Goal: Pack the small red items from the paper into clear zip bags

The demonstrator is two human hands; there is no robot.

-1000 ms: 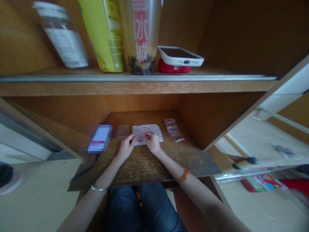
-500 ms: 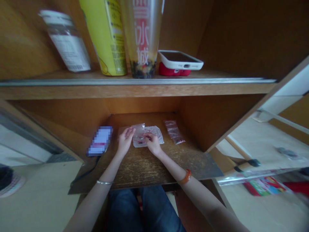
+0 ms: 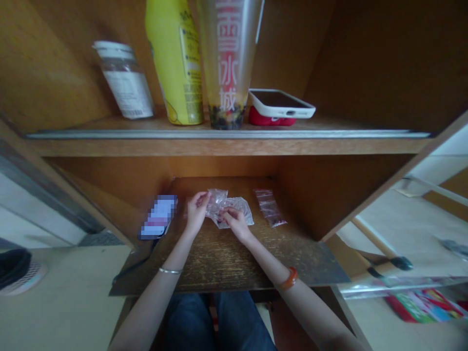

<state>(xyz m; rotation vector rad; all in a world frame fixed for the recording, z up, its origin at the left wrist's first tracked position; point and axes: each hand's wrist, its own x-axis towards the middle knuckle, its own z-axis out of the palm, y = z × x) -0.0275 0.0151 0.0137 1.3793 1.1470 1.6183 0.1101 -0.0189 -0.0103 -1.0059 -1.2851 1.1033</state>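
My left hand [image 3: 197,212] pinches the upper corner of a crumpled clear plastic bag [image 3: 217,201] above the wooden desktop [image 3: 219,265]. My right hand [image 3: 236,223] has its fingertips closed on the bag's lower part, over a crinkled white printed packet [image 3: 239,209]. The hands are close together, and my fingers hide part of the bag. To the right, a small clear zip bag [image 3: 269,208] with pinkish contents lies apart from both hands. To the left, a pixelated phone-like device [image 3: 158,217] lies with a dark cable running from it.
A shelf edge [image 3: 226,134] runs above the hands. On that shelf stand a glass jar [image 3: 124,80], a yellow bottle [image 3: 175,63], a tall plastic cup [image 3: 228,63] and a phone in a white case [image 3: 281,103]. Wooden side panels flank the desk.
The clear bag that lay flat left of the white packet has been picked up and now sits crumpled over the packet, held by both hands. The view has tilted slightly.
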